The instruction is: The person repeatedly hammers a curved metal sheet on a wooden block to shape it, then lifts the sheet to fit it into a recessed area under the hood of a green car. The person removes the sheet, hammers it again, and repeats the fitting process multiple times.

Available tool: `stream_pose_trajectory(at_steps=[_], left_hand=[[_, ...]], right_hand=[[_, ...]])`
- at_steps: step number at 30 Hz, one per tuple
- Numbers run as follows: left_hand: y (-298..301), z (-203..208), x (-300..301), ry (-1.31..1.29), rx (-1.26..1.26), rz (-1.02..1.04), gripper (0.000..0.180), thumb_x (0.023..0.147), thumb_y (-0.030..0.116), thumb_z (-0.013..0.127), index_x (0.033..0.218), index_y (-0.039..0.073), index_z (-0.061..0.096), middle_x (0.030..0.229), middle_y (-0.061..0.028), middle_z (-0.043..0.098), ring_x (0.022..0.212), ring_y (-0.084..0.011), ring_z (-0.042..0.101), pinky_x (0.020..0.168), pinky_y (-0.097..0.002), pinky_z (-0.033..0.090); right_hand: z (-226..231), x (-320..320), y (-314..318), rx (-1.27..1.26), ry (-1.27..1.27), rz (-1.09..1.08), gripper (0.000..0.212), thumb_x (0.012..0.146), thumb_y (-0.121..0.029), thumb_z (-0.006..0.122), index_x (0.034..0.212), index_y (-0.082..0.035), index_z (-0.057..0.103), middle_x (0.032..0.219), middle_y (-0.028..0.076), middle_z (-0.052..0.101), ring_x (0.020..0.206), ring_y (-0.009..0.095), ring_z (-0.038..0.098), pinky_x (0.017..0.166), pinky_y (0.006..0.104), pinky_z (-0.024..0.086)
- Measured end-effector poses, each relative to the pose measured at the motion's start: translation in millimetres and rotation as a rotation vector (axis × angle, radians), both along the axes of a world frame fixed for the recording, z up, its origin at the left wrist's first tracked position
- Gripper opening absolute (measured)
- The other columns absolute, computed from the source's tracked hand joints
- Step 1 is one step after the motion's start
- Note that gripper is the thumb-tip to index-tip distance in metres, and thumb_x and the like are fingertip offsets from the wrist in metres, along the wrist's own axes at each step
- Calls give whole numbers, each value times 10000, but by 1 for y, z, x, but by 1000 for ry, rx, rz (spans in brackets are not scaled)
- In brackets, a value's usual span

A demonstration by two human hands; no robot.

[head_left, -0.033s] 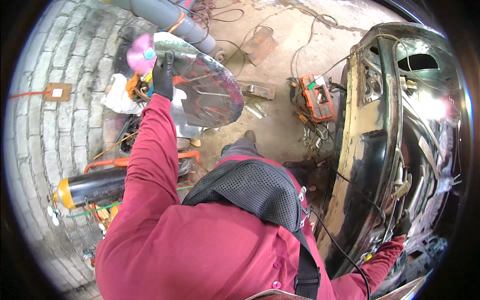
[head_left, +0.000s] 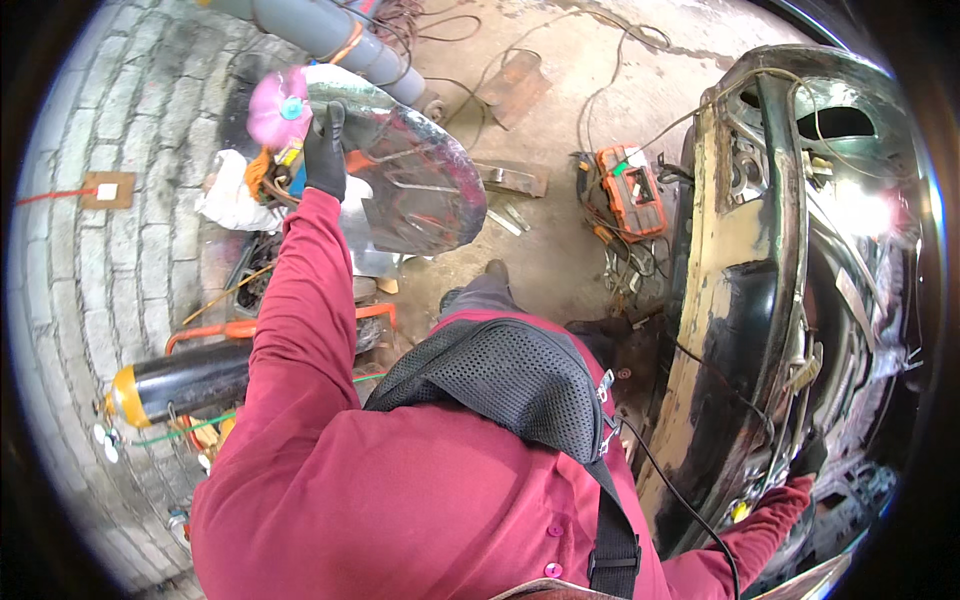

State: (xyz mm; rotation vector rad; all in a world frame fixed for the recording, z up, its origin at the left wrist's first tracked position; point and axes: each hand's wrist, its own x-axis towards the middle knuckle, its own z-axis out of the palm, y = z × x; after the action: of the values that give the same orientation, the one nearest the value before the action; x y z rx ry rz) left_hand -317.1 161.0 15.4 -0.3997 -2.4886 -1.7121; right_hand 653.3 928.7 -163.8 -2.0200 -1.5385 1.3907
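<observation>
My left hand, in a dark glove, is closed on the edge of a large curved sheet-metal panel. The panel is worn, with green-grey and red paint. A pink fan with a blue hub stands just beyond this hand. My right hand, also dark-gloved, reaches down into the stripped car body on the right. Its fingers are dark and blurred against the metal, so whether it grips anything is unclear.
A black gas cylinder with a yellow top lies at left by the brick wall. An orange toolbox and loose tools sit on the floor beside the car. Cables and a grey pipe lie ahead.
My right hand has shifted slightly and turned within the car body. My left hand stays on the panel, which has hardly moved.
</observation>
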Motion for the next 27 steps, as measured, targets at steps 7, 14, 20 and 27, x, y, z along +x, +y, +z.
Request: stream_pose_trajectory(at_steps=[7,14,20,27], left_hand=[[-15,-84,-116,-70,38,-81,695,1055,630,572,1297,-16,652,1169,-81,687,1052,-181,594,968,-357,480],[-22,-160,-180,-210,-151,-193,609,1055,614,588,1032,16,701,945,-47,690,884,-172,578,856,-350,499],[-49,-230,-205,-417,-213,-234,594,1049,604,607,1095,26,740,977,-31,710,900,-139,592,851,-325,494],[-34,-388,-212,-576,-328,-337,653,1037,651,585,1079,21,749,934,-23,701,870,-117,594,820,-294,486]], right_hand=[[243,-49,-223,477,-183,230,568,1064,-221,565,1575,-13,428,1507,170,523,1274,291,586,1069,376,496],[313,-277,-383,870,-129,52,516,1086,-318,551,1500,-17,482,1388,148,568,1138,277,604,935,347,531],[229,-522,-429,719,80,211,492,1084,-435,546,1329,-17,632,1152,106,667,904,195,623,767,304,514],[-32,-757,-515,81,269,362,394,1059,-375,665,1159,-8,768,1034,42,739,805,132,645,688,278,521]])
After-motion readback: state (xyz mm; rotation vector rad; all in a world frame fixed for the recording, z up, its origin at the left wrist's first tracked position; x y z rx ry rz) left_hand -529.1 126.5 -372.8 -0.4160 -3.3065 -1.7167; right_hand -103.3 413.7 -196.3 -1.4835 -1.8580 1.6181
